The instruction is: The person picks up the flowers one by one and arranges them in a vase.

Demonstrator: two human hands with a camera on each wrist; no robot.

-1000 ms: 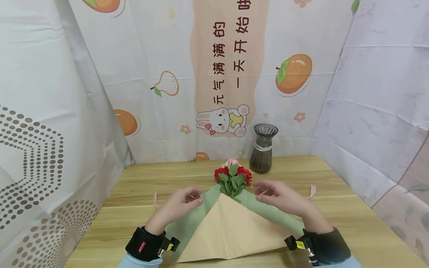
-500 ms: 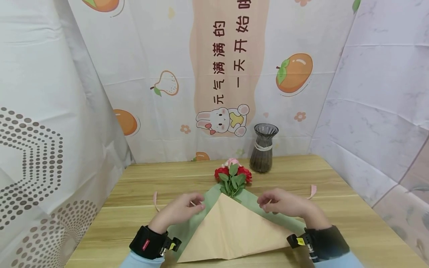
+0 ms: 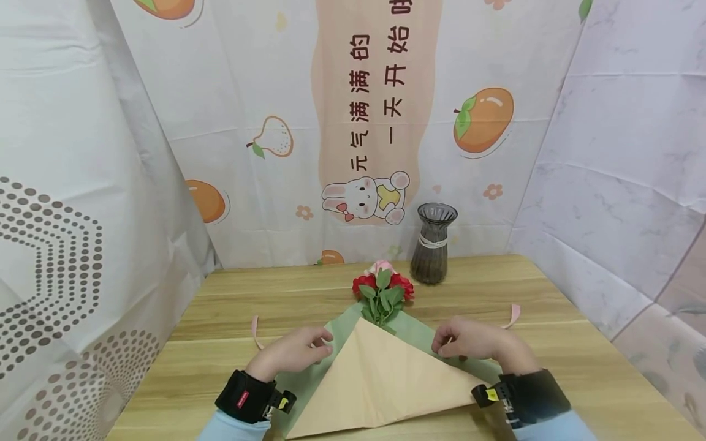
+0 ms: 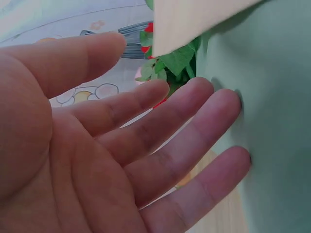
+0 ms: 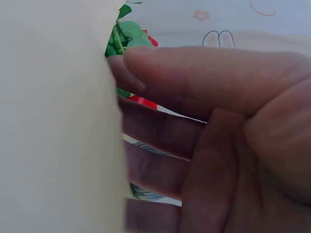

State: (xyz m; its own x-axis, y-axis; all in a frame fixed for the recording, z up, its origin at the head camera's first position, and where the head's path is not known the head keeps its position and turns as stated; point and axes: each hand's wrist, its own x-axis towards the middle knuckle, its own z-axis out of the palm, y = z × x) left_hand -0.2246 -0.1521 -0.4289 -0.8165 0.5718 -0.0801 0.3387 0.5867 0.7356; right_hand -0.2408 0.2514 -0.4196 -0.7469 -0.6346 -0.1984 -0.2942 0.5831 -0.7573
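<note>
The bunch of flowers (image 3: 382,295) lies at the far tip of the wrapping, with red and pink blooms pointing away and the stems going in under the tan paper (image 3: 380,380). The green paper (image 3: 306,383) peeks out on the left and right sides of the tan one.

The left hand (image 3: 292,350) has its fingers loose and stretched, with the tips at the green paper, and it grips nothing. The right hand (image 3: 474,338) has its fingers bent and tucked behind the tan paper's right edge. The thumb is close by, but I can't tell if it pinches.

The step seems to be about the side edges of the paper. To do it well, each hand should take both sheets together, so the green one does not slip away from the tan one. Soft fingers are best, because paper like this likely creases fast. Both sides should come up slowly and evenly. The flowers should stay in the middle, and the stems should not get bent. The pink ribbon (image 3: 515,315) peeks out at the right, so the hands should not drag it.
</note>
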